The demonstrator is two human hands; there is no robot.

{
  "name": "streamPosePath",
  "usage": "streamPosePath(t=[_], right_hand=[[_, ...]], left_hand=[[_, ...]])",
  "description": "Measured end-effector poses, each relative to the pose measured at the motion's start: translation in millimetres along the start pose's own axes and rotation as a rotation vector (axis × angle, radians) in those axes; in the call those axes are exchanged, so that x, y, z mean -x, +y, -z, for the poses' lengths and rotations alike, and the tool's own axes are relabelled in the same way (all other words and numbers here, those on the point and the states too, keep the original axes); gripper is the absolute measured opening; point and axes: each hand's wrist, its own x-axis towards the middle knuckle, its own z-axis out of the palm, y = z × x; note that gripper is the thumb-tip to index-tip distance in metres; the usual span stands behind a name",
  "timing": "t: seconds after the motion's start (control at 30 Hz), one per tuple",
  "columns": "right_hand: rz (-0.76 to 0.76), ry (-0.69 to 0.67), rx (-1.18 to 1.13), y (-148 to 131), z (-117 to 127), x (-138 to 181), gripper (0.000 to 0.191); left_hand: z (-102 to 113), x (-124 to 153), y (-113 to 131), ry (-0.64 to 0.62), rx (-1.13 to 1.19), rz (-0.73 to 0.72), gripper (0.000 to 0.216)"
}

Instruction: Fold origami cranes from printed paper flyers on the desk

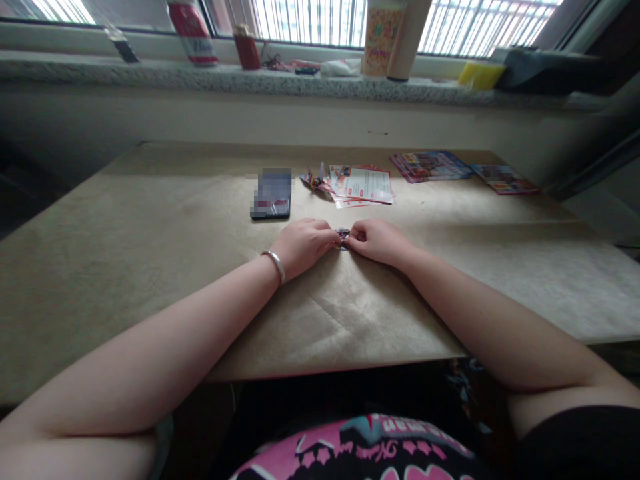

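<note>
Just in front of the phone (pixel 271 193), both the left hand (pixel 301 245) and right hand (pixel 379 241) pinch a small folded paper piece (pixel 343 238), probably light and easily creased, best gripped by its edges.

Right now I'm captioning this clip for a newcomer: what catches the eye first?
The left hand and right hand meet at mid-table, pinching a small folded colourful paper piece between their fingertips. Just beyond lies a dark phone, with printed leaflets spread to its right on the brown paper-covered table. Bright barred windows glow above the cluttered sill.
</note>
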Motion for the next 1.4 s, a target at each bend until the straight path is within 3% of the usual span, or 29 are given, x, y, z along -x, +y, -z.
streamPosePath(t=[0.37,0.8,1.13,1.23,1.4], right_hand=[[0.062,0.042,0.015,7,-2,2,0.024],[0.037,-0.018,-0.143,17,0,-3,0.019],[-0.023,0.004,-0.100,24,2,-3,0.019],[0.054,0.068,-0.076,25,1,3,0.018],[0.365,0.151,0.044,18,2,13,0.020]], left_hand=[[2,2,2,0.009,-0.117,-0.066,0.022],[6,2,5,-0.034,-0.169,-0.089,0.021],[8,0,6,-0.067,-0.158,-0.073,0.022],[7,0,5,-0.069,-0.145,-0.071,0.023],[5,2,3,-0.047,-0.132,-0.072,0.023]])
